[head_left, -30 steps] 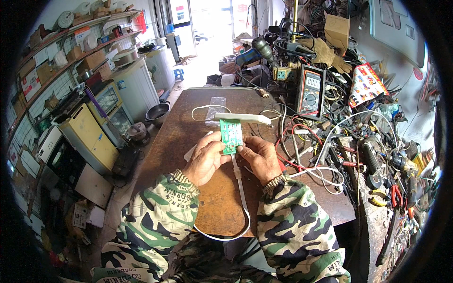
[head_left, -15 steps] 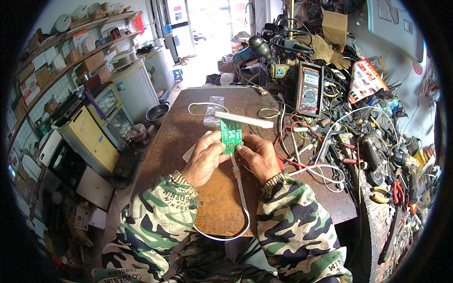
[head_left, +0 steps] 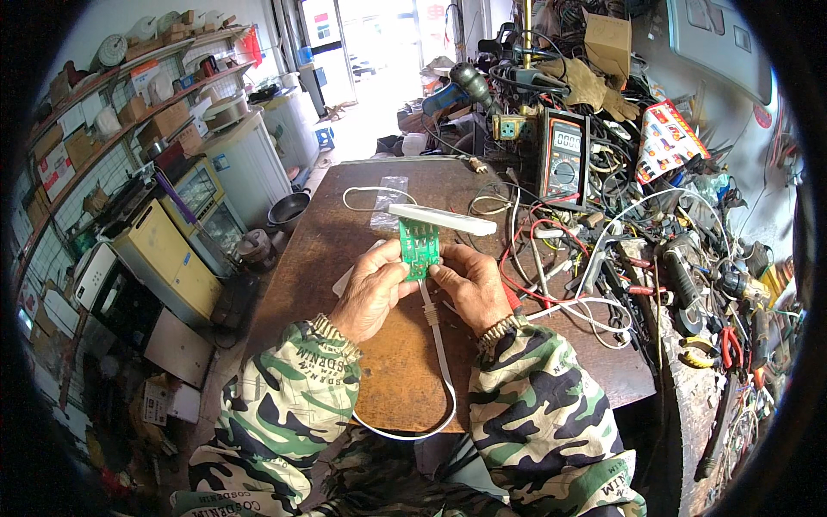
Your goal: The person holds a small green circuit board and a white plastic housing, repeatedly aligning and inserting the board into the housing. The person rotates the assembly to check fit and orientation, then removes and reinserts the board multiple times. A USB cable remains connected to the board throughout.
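Observation:
Between my two hands a small green circuit board (head_left: 419,246) is held up above the table, its soldered side facing me. My left hand (head_left: 373,289) pinches its lower left edge, and my right hand (head_left: 468,289) grips the lower right edge. A long white plastic casing (head_left: 443,219) lies across the board's upper end. From below the board a flat white cable (head_left: 438,340) with a strain-relief collar runs down and loops near the table's front edge. Partly hidden behind my left hand is a pale flat piece (head_left: 345,280).
The brown wooden table (head_left: 319,224) carries a clear plastic bag (head_left: 390,200) and tangled leads. At the back right stands a multimeter (head_left: 564,159) with its display lit. Pliers (head_left: 730,347) and cables crowd the right side. Shelves (head_left: 129,95) and cabinets line the left.
The board and white casing have shifted very slightly left and look almost the same. Both hands keep their grip.

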Tool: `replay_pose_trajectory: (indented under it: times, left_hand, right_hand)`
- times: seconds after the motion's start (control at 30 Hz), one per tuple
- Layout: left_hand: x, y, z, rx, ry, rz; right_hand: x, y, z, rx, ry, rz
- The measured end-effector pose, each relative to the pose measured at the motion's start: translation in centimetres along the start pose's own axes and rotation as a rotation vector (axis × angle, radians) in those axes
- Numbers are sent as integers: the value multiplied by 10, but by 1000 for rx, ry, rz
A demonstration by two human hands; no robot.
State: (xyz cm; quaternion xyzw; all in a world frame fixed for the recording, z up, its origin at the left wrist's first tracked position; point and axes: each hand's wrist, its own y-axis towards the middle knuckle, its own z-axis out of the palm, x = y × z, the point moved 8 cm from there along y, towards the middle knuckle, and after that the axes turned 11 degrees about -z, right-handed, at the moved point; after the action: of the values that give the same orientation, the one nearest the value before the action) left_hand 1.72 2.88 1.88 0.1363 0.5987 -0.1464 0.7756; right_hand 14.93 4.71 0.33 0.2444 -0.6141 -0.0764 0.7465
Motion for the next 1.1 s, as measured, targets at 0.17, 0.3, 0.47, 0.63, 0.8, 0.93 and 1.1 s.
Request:
replay_pose_trajectory:
  times: [0.17, 0.3, 0.47, 0.63, 0.8, 0.93, 1.1]
  left_hand:
    - [-1, 0, -1, -21, -35, -4]
    - [-4, -1, -2, -22, -102, 3]
    - [-5, 3, 3, 53, -203, -5]
    - [-4, 1, 2, 43, -227, -27]
    - [0, 3, -3, 29, -233, -37]
    - [0, 3, -3, 21, -221, -43]
    - [-1, 3, -3, 11, -233, -34]
  right_hand:
    - [4, -1, 0, 4, -32, 28]
    - [10, -2, 3, 5, -49, 46]
    - [3, -1, -1, 7, -38, 14]
    - [2, -1, 1, 7, -3, 15]
    - [4, -1, 1, 22, -26, 4]
    - [3, -1, 1, 31, -36, 10]
    - [11, -3, 5, 34, 24, 31]
